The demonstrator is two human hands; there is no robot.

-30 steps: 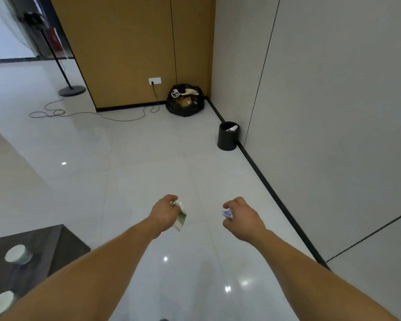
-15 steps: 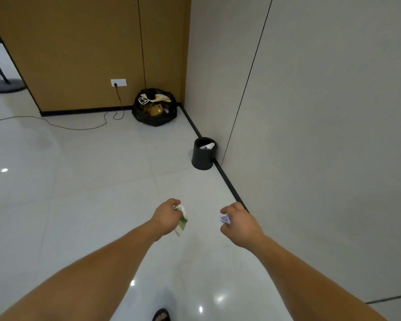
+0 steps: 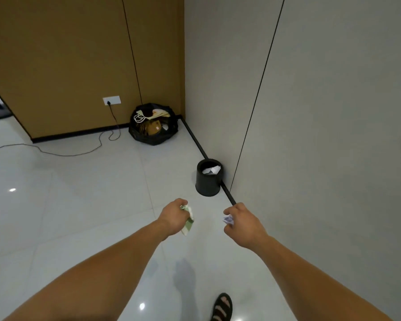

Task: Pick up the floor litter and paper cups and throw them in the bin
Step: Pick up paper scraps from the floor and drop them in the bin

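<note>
My left hand (image 3: pixel 173 216) grips a crumpled green-and-white piece of litter (image 3: pixel 188 222), which hangs below the fist. My right hand (image 3: pixel 243 222) holds a small crumpled white-and-purple scrap (image 3: pixel 227 220) in its curled fingers. Both arms reach forward over the white tiled floor. A small round black bin (image 3: pixel 208 181) stands ahead against the grey wall, just beyond both hands, with white paper lying inside it.
A full black rubbish bag (image 3: pixel 153 125) sits in the corner by the brown wall panel. A black cable (image 3: pixel 79 151) runs from the wall socket (image 3: pixel 111 100) across the floor. A black skirting strip follows the grey wall. My sandalled foot (image 3: pixel 222 306) shows below.
The view has moved forward and turned right. The bin now appears larger and closer to my hands. The dark table with cups has left the view. Both hands still hold their litter.
</note>
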